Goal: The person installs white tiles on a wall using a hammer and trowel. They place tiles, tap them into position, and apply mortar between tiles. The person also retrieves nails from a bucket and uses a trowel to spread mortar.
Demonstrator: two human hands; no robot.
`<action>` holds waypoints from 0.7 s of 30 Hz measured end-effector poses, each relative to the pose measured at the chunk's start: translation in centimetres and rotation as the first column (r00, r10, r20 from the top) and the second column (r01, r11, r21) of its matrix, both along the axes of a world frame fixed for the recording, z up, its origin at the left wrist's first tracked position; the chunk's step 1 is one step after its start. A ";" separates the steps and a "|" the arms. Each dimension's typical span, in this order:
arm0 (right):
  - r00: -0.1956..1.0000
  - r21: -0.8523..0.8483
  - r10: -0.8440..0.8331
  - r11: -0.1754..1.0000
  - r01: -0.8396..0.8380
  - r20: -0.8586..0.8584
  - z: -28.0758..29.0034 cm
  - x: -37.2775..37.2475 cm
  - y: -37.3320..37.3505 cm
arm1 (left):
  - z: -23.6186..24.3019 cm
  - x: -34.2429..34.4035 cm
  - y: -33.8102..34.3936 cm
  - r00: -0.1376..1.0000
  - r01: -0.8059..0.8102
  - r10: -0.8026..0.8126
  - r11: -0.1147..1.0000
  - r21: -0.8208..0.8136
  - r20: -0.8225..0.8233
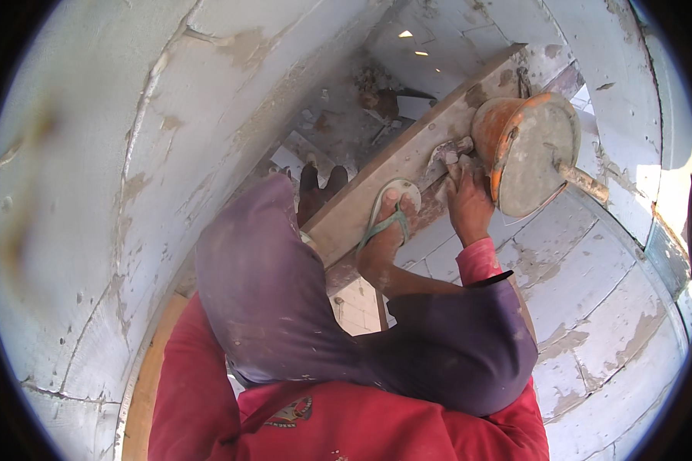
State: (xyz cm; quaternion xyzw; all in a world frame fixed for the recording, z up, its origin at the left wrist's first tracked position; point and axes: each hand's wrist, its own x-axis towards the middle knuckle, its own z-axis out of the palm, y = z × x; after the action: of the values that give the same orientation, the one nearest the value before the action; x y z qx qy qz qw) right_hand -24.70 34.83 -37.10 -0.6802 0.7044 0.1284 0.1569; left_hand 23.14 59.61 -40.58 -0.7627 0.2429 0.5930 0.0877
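My right hand [470,201] reaches forward over the plank with its fingers stretched out, close against an orange bucket [507,146]. Just beyond the fingertips lies a small mortar-smeared tool [447,154], perhaps a trowel; whether the fingers touch it I cannot tell. Grey wet-looking mix [542,146] fills the bucket, and a stick-like handle [584,183] pokes out over its rim. The left arm in its red sleeve [196,376] runs down behind my left thigh, so my left hand is hidden.
My sandalled right foot [388,223] stands on a thick wooden plank [407,150] spanning between pale, mortar-patched block walls [69,215]. Below the plank, the dim floor area [323,115] holds rubble. A dark shape [315,196], probably my other foot, shows beside my left knee.
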 end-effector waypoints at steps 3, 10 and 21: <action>0.999 -0.037 0.039 0.999 -0.040 -0.019 -0.3 -0.3 0.2 | 0.1 0.1 0.6 1.000 -0.003 0.003 1.000 0.012 -0.001; 0.997 -0.046 0.067 0.997 -0.068 -0.029 -0.1 0.1 -0.3 | -0.2 0.3 2.0 1.000 -0.017 0.017 0.999 0.028 0.000; 0.998 -0.087 0.047 0.995 -0.044 0.034 -0.5 -0.3 -0.3 | -0.8 0.7 3.2 1.000 -0.023 0.023 0.999 0.045 0.003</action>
State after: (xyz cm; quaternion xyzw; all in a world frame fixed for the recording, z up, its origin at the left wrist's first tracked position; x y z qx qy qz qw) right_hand -24.96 34.50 -37.57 -0.7043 0.6908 0.0890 0.1370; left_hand 23.82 62.86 -41.43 -0.7641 0.2204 0.5983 0.0986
